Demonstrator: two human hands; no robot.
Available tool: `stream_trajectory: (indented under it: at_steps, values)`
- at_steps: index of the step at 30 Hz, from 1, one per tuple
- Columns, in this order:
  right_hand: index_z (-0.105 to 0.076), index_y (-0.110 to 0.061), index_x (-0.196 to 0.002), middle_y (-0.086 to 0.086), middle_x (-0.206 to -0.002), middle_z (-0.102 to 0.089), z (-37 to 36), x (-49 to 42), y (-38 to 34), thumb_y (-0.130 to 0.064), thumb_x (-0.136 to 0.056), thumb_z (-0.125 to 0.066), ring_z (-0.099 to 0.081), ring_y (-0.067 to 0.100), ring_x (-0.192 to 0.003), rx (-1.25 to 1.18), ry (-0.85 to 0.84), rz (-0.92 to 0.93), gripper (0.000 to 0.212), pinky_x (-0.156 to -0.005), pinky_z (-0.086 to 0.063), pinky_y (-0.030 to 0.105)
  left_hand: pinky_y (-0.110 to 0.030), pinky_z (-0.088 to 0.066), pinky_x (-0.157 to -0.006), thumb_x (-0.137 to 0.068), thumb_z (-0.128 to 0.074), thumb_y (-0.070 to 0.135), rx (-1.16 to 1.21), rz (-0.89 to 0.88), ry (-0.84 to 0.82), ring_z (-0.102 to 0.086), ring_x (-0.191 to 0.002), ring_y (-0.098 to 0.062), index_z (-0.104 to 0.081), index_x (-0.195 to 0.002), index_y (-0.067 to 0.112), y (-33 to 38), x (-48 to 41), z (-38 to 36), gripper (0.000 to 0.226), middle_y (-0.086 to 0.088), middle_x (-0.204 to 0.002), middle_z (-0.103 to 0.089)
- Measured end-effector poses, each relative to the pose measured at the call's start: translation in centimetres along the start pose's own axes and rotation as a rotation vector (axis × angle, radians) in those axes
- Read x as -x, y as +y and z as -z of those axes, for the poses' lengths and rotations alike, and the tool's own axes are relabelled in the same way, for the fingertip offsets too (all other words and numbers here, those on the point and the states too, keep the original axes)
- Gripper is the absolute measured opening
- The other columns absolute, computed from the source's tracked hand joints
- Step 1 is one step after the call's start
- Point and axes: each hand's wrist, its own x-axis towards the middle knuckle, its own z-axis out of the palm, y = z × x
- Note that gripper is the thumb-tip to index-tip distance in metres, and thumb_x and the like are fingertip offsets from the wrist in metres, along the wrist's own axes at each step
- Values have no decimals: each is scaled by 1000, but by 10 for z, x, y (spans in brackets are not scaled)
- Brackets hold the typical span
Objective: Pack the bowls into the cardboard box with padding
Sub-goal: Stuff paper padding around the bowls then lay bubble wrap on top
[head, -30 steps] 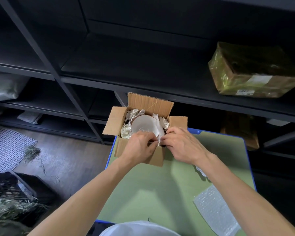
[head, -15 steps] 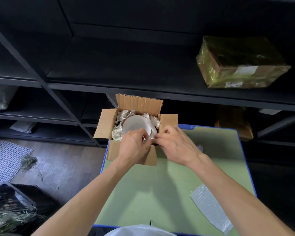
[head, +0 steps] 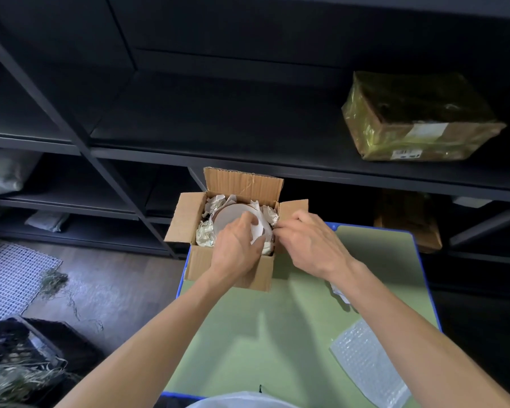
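I see the left hand [head: 236,250] pinching paper padding [head: 256,231] over a bowl [head: 227,216] in the open cardboard box [head: 243,185], right hand [head: 312,245] beside.

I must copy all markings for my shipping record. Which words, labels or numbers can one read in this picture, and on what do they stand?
No text here can be read.
The wrapped parcel bears a white label: blurred, not readable.
Its front bears a smaller label with dark marks: too small to read.
The cardboard box: no print shows.
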Motion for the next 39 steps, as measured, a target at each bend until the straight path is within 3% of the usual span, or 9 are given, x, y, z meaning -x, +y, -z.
stream_trajectory:
  at_steps: [3, 5, 10, 13, 18, 26, 29, 34, 39]
  values:
    - [-70, -18, -113, -10, -123, -63, 3, -11, 4, -21, -96, -48, -46, 21, -114, 11, 23, -36, 27, -89, -43, 36, -38, -47, -69, -93, -58, 30, 42, -58, 38, -57, -88, -22, -49, -128, 18, 6, -4, 0, 38, -1, -95, -57]
    - [-70, -19, -113, -9, -126, -61, 4, -20, 3, -23, -96, -48, -44, 22, -122, 34, -24, -39, 28, -92, -44, 39, -40, -50, -77, -97, -55, 31, 63, -64, 57, -56, -96, -25, -53, -131, 16, 11, -12, 0, 37, -9, -105, -59]
    - [-70, -25, -103, -13, -112, -63, -3, -30, -2, -25, -93, -50, -40, 20, -119, 67, -111, -59, 23, -91, -39, 35, -44, -49, -75, -97, -53, 25, -25, -64, 15, -58, -91, -33, -71, -109, 16, 13, -35, -1, 23, -13, -98, -59]
    - [-68, -25, -113, -14, -120, -60, -7, -27, -4, -27, -95, -46, -39, 20, -122, 48, -92, -75, 28, -95, -39, 37, -43, -49, -78, -96, -50, 27, -111, -58, -12, -57, -93, -33, -76, -104, 27, 12, -44, -2, 27, -11, -99, -62]
    - [-66, -20, -120, -11, -126, -58, -9, -25, -9, -26, -96, -44, -39, 23, -120, 71, -104, -71, 34, -95, -37, 39, -39, -49, -82, -96, -52, 29, -124, -54, -16, -58, -94, -33, -75, -110, 36, 8, -48, -2, 28, -10, -101, -62]
    - [-70, -20, -112, -12, -116, -62, -8, -14, -9, -18, -93, -45, -43, 22, -107, 82, -47, -69, 31, -93, -36, 34, -43, -51, -85, -100, -45, 42, -94, -41, -68, -54, -104, -34, -65, -125, 40, 5, -39, -3, 32, -10, -105, -54]
    - [-71, -19, -104, -10, -106, -64, -6, -23, -14, -16, -88, -46, -42, 23, -108, 92, -86, -55, 30, -94, -36, 37, -47, -50, -89, -102, -42, 38, -101, -46, -107, -53, -106, -37, -62, -130, 38, 8, -37, -2, 34, -13, -103, -53]
    - [-71, -20, -110, -11, -112, -65, -4, -10, -9, -15, -89, -51, -43, 20, -111, 67, -9, -35, 30, -97, -37, 35, -42, -49, -85, -100, -48, 30, -93, -39, -34, -51, -103, -31, -65, -129, 28, 14, -28, 5, 34, -12, -103, -51]
    - [-70, -21, -115, -11, -115, -64, 2, 19, 7, -12, -92, -53, -49, 22, -104, -6, 53, -47, 29, -87, -44, 33, -41, -47, -77, -97, -56, 24, -44, -113, 65, -52, -92, -28, -71, -111, 13, 28, -3, 13, 24, -9, -95, -54]
